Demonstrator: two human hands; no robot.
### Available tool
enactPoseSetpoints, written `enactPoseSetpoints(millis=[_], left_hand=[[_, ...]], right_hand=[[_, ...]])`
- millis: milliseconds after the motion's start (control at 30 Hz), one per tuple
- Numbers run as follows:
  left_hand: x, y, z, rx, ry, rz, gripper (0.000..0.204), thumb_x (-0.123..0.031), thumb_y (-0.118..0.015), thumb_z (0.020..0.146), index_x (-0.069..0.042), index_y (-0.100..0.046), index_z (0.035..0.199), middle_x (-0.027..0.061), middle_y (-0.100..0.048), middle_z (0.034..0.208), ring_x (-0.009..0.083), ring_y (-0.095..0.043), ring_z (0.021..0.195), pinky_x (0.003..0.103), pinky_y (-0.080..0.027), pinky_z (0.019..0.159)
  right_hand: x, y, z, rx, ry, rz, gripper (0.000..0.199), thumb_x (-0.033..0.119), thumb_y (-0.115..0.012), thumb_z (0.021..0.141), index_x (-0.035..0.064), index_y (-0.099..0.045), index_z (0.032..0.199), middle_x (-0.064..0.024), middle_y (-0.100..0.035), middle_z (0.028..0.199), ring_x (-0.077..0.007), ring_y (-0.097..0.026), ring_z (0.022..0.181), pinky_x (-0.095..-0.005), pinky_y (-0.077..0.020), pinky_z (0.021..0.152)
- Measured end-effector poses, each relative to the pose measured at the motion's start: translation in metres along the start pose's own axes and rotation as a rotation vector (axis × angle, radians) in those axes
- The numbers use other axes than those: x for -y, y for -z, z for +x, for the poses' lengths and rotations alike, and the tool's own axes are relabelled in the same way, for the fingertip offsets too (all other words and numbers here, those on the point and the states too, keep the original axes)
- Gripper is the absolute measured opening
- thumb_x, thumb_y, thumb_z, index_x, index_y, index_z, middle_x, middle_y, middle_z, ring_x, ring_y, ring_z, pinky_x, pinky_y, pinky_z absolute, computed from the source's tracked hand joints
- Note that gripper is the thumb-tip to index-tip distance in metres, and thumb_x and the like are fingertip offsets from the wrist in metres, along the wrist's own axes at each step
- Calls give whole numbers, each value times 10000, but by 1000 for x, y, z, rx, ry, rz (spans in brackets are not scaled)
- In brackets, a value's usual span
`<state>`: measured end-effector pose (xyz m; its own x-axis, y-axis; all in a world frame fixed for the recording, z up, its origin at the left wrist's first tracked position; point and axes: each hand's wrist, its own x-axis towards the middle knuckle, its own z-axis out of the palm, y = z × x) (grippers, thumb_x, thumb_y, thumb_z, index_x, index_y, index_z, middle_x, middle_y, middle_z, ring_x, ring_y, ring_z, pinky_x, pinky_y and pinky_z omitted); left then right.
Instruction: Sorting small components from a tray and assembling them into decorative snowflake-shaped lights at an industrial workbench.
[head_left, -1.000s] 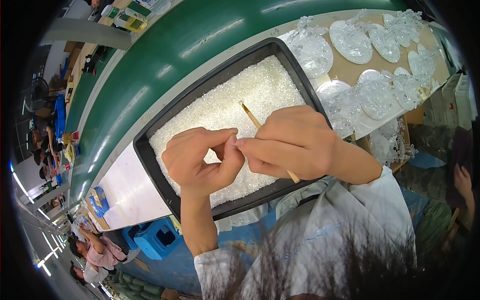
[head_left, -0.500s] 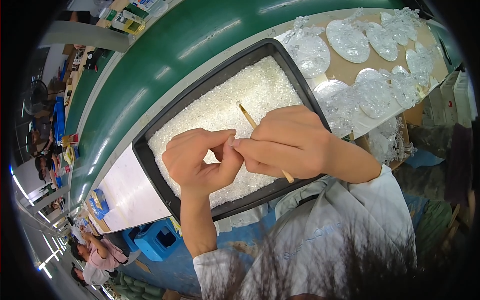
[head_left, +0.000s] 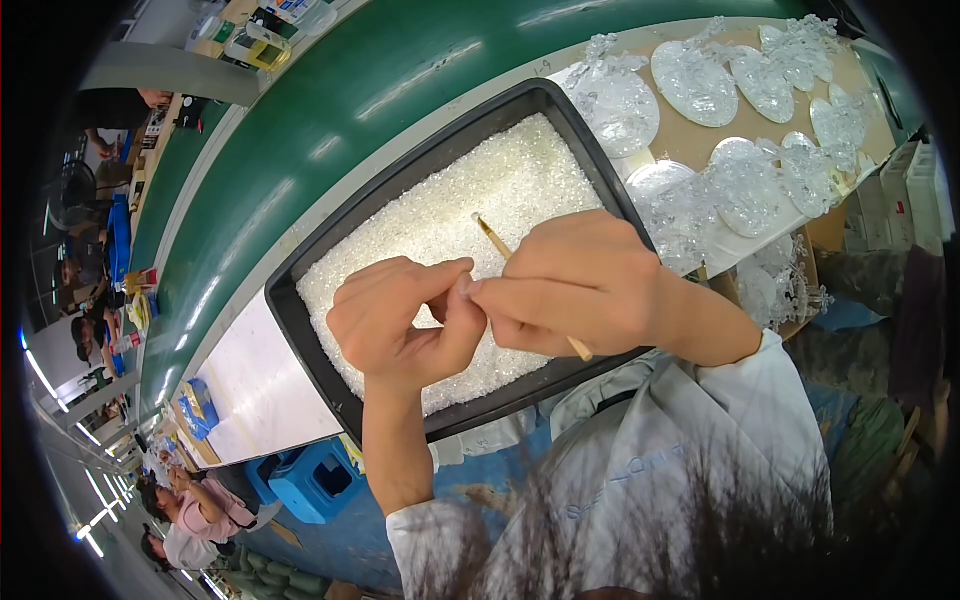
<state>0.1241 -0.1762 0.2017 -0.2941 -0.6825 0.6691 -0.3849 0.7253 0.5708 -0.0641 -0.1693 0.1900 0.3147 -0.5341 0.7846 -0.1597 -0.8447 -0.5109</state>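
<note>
My left hand [head_left: 408,322] is closed in a pinch, its thumb and forefinger meeting the fingertips of my right hand [head_left: 580,283]. Whatever lies between these fingertips is too small to make out. Across my right fist runs a thin wooden-handled brush [head_left: 495,238], its narrow tip pointing up and to the left and its butt showing below the fist. Both hands hover over a black tray [head_left: 598,150] filled with small clear, glassy beads [head_left: 530,170].
Several clear, round ornaments with beaded tops [head_left: 695,85] stand on a brown board to the right. A green surface [head_left: 440,70] curves behind the tray. At lower left is a blue stool [head_left: 312,485]; farther off, a person in pink [head_left: 205,505] sits.
The brush has tilted slightly, its butt shifting a little to the right. My hands keep nearly the same place, fingertips still together.
</note>
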Motion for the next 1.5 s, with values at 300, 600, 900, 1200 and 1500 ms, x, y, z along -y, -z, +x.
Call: enactPoseSetpoints(millis=[300,600,900,1200,1500], left_hand=[[0,-2,1,-22,-19,16,132,72,-671,629,8,-703,740,14,-495,466,123,-514,385,217,-373,408],[-1,-3,1,-32,-68,42,120,72,-667,639,15,-698,740,17,-482,459,127,-497,372,222,-376,399],[0,1,2,-23,-86,40,153,80,-673,645,17,-713,778,18,-489,467,125,-495,375,223,-370,399],[2,0,2,-7,-90,32,163,85,-671,650,16,-717,790,20,-491,476,127,-496,378,222,-370,404],[1,-3,3,-24,-90,6,155,87,-672,657,19,-715,789,19,-480,466,125,-485,375,219,-358,399]], right_hand=[[1,-1,-2,-3,-23,-58,228,-46,-748,659,-10,-701,880,-50,-584,673,-194,-595,535,-282,-476,470],[-1,-2,-1,-26,-29,-89,197,-58,-732,643,10,-691,823,-42,-561,634,-192,-582,514,-276,-469,456],[0,-5,0,-56,-19,-51,187,-62,-720,634,24,-680,795,-42,-571,629,-189,-582,508,-277,-472,454],[0,-4,0,-49,-41,-55,209,-59,-723,637,21,-691,828,-46,-583,647,-193,-591,518,-281,-479,464],[-2,-3,-1,-72,-41,-82,192,-49,-728,647,16,-683,821,-51,-580,650,-197,-585,517,-278,-475,462]])
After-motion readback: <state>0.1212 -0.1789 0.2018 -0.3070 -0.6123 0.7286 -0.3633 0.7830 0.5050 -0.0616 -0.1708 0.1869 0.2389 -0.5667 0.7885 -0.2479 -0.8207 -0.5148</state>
